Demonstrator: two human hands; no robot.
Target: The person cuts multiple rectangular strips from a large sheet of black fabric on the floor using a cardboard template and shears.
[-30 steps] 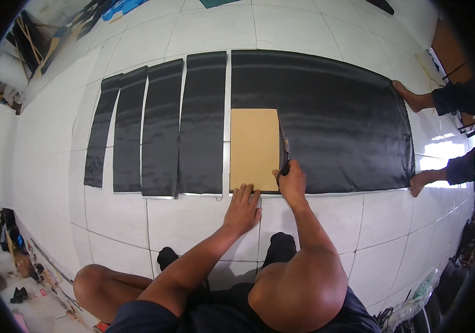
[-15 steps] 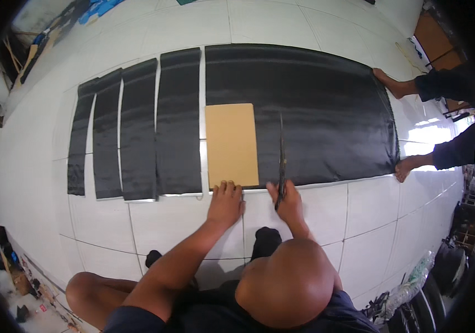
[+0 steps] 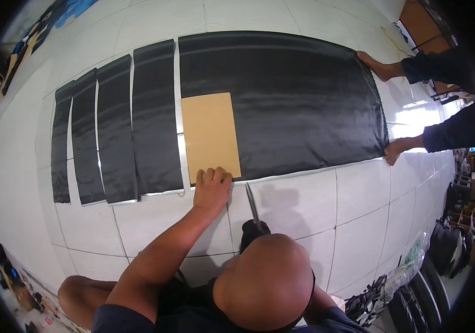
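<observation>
A tan rectangular board (image 3: 210, 133) is lying flat on a large black sheet (image 3: 298, 94), at the sheet's near left corner, and this board is serving as the landmark for the rest. The left hand (image 3: 213, 187) is reaching up to the board's near edge and is resting its fingertips on it, fingers side by side, palm down, pressing rather than grasping. The right hand is hiding behind the raised knee (image 3: 268, 280), nearer the person than the board, so I cannot tell whether it is clenched or released. A pair of scissors (image 3: 252, 202) is poking out from behind that knee, its long, narrow blades pointing toward the sheet's near edge, just right of the board's near right corner; its handles are staying out of sight. A foot in a dark sock (image 3: 247, 237) is standing below the board, close to the blades. Left of the board, four black strips (image 3: 155, 116) are lying side by side, running lengthwise away from the person, with narrow gaps showing between some of them. The sheet is stretching away to the right of the board, and at its far right end another person's two bare feet (image 3: 395, 151) are touching its edge. White floor tiles (image 3: 304, 222) are spreading all around the board and the sheet.
</observation>
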